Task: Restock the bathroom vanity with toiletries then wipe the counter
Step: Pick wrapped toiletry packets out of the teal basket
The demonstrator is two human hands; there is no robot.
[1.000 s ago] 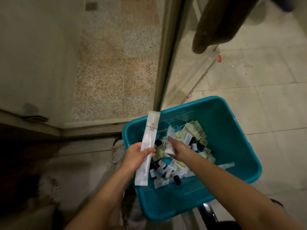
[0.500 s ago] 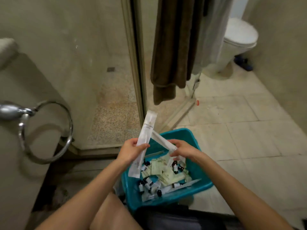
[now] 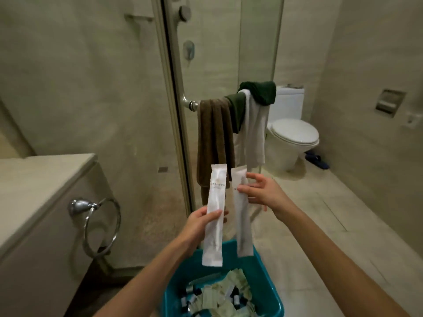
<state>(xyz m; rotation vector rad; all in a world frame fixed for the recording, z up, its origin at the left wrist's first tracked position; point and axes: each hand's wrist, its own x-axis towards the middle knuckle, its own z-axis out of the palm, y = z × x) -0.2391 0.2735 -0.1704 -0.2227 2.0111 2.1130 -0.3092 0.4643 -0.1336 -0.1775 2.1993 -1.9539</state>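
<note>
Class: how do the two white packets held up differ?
The left packet is gripped mid-length by the left hand; the right packet is pinched nearer its top by the right hand. The left packet looks brighter, the right packet duller. Both are long, white, roughly upright.

From where I stand, the tiled floor carries the teal tub at six o'clock, seemingly resting on it. The toilet stands at two o'clock, with dark slippers just beside its base.

I counted two white packets in the grips. Below them sat one teal bin; beyond them hung three towels.
</note>
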